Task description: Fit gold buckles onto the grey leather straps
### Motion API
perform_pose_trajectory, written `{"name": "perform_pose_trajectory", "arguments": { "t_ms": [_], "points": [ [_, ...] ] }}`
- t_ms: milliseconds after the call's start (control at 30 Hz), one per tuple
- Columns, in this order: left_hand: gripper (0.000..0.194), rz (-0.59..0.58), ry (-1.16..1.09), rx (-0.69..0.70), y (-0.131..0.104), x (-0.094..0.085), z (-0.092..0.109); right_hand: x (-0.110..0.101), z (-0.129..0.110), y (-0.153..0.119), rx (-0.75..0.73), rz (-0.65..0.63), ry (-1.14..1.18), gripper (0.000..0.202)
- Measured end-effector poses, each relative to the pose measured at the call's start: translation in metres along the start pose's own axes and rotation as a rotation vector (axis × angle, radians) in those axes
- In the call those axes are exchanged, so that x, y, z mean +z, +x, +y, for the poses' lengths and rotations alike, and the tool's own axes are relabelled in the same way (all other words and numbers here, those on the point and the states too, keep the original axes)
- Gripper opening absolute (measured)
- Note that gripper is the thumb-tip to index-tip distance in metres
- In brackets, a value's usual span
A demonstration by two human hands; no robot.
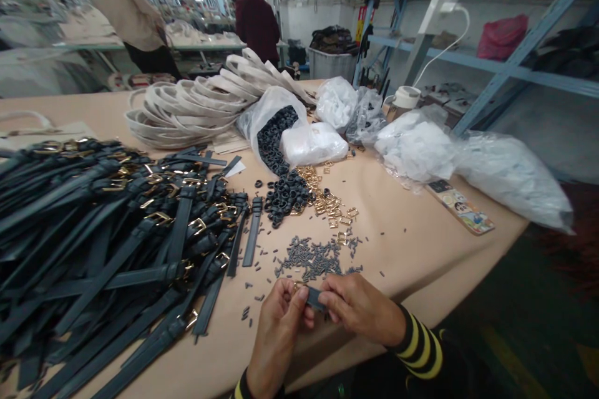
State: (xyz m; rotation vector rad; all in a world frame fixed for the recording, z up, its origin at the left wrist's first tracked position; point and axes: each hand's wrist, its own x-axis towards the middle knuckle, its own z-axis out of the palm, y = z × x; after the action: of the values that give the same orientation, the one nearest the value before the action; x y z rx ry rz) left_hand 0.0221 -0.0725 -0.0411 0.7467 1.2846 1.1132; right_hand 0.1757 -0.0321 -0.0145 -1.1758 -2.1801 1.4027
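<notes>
Near the table's front edge, my left hand (pixel 284 318) pinches one end of a short dark strap (pixel 314 298), where a bit of gold metal shows at the fingertips. My right hand (pixel 358 308) has its fingers closed on the strap's other end. Just beyond the hands lie scattered small dark pieces (pixel 311 257). Farther back are gold buckles (pixel 331 206) and a heap of dark loops (pixel 286 196), spilling from an open plastic bag (pixel 262 131). Finished-looking dark straps with gold buckles (pixel 126 274) are piled on the left.
Coiled pale straps (pixel 201 106) lie at the back of the table (pixel 374 199). White plastic bags (pixel 416 146) and a patterned phone-like object (pixel 463 207) are on the right. Blue shelving (pixel 496 59) stands behind. Two people (pixel 256 19) are in the background.
</notes>
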Motion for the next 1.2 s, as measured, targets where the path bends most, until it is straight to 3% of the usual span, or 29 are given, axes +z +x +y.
{"name": "perform_pose_trajectory", "arguments": {
  "t_ms": [100,200,267,333,500,600,667,733,833,933,1033,1200],
  "points": [
    [0.026,-0.152,-0.013,-0.07,0.006,-0.009,0.001,-0.002,0.0,0.005,-0.079,0.024,-0.201,0.018],
    [0.026,-0.277,0.08,-0.091,0.014,-0.018,0.004,-0.01,0.001,0.017,-0.112,-0.038,-0.301,0.017],
    [0.025,-0.261,0.134,-0.056,0.019,-0.021,0.007,-0.022,0.001,0.032,-0.155,-0.097,-0.328,0.017],
    [0.025,-0.199,0.139,-0.032,0.024,-0.02,0.007,-0.039,0.002,0.055,-0.178,-0.073,-0.354,0.017],
    [0.023,-0.068,0.121,-0.007,0.028,-0.013,0.006,-0.075,0.014,0.129,0.055,0.405,-0.573,0.013],
    [0.023,-0.036,0.123,-0.006,0.028,-0.011,0.007,-0.076,0.024,0.161,0.098,0.434,-0.579,0.007],
    [0.023,-0.016,0.114,-0.008,0.027,-0.01,0.009,-0.074,0.026,0.169,0.094,0.42,-0.558,0.004],
    [0.024,-0.005,0.095,-0.005,0.027,-0.01,0.009,-0.073,0.024,0.163,0.081,0.407,-0.53,0.005],
    [0.024,0.0,0.069,0.003,0.027,-0.01,0.008,-0.072,0.012,0.134,0.035,0.362,-0.45,0.012],
    [0.022,0.016,0.073,0.019,0.027,-0.009,0.008,-0.059,0.0,0.089,0.003,0.196,-0.061,0.02],
    [0.022,0.034,0.086,0.044,0.024,-0.007,0.008,-0.032,0.0,0.047,0.104,0.08,0.322,0.018],
    [0.02,0.03,0.149,0.101,0.015,0.001,0.0,0.0,0.013,0.014,0.177,0.276,0.359,0.015]
  ]
}}
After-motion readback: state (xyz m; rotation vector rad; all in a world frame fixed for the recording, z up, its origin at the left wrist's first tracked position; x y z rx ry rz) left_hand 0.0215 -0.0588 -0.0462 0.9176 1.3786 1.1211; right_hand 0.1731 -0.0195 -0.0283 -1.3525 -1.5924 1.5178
